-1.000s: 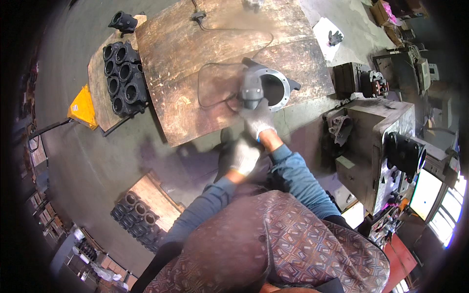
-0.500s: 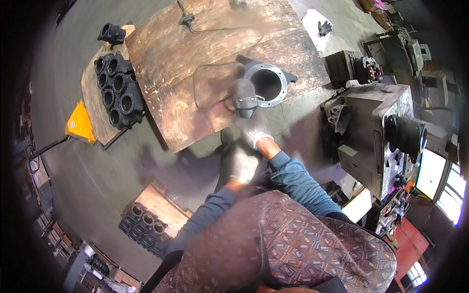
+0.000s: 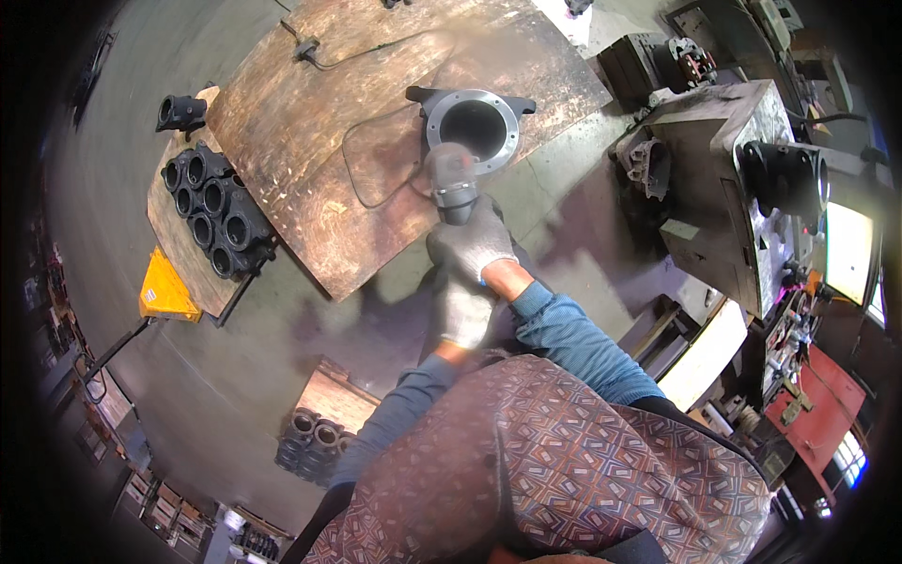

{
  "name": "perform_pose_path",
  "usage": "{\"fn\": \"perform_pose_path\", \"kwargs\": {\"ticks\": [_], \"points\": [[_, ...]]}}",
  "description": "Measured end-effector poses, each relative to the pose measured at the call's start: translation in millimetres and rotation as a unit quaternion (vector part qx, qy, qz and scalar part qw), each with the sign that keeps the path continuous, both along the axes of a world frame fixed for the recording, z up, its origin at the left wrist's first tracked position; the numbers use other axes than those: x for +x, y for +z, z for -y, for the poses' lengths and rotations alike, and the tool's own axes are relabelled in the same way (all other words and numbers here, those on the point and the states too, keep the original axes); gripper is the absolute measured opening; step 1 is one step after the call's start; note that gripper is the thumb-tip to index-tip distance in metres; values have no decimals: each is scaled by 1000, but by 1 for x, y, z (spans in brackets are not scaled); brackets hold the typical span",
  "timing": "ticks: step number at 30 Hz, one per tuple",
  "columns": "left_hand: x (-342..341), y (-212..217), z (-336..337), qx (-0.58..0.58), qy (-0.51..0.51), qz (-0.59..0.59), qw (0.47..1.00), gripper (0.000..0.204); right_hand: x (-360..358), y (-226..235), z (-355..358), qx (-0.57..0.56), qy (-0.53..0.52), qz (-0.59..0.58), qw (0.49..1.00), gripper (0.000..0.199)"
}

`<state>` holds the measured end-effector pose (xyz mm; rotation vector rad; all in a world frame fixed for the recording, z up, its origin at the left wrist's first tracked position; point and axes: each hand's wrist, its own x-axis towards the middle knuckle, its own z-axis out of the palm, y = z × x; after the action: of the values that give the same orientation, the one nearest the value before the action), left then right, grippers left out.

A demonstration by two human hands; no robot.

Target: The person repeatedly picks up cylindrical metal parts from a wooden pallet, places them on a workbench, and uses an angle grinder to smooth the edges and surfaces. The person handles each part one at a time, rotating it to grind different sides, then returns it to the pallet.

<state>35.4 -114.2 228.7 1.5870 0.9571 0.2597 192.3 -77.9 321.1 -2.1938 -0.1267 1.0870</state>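
Note:
A black cast housing (image 3: 432,101) with a bright machined ring flange and two side lugs sits on the wooden board, its round bore facing up. A grey rounded power tool (image 3: 456,193) overlaps the lower left of the flange; whether it touches cannot be told. My right hand (image 3: 477,240), in a white knitted glove, is closed around the tool's near end. Just nearer to me, my left hand (image 3: 466,315), gloved likewise, is closed directly behind the right one. Its fingers are mostly hidden, and what it grips does not show.
A dark cord (image 3: 349,169) loops over the scuffed wooden board (image 3: 319,216). Several black castings (image 3: 221,202) stand on a lower pallet at left, beside a yellow pallet jack (image 3: 167,289). More castings (image 3: 315,437) are at lower left. A metal cabinet (image 3: 714,226) is at right.
The whole view has turned, and the board, housing and pallet sit further left in it. Both hands stay together with the tool still at the flange's lower left.

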Motion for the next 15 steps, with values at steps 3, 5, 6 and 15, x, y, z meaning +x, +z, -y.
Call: {"fn": "perform_pose_path", "kwargs": {"ticks": [3, 5, 6, 15], "points": [[-8, -21, 10, -67, -6, -6, 998, 41, 3, -5, 10, 2, -15, -26, 1000, 65], [-9, -37, 21, -177, 14, 31, 984, 49, 4, -11, 18, -4, -17, -29, 999, 67], [-10, -45, 25, -237, 37, 54, 969, 53, 5, -14, 22, -7, -24, -22, 999, 67], [-21, -49, 20, -85, -105, -47, 990, 54, 0, -8, 22, 2, -59, -21, 998, 66]]}}
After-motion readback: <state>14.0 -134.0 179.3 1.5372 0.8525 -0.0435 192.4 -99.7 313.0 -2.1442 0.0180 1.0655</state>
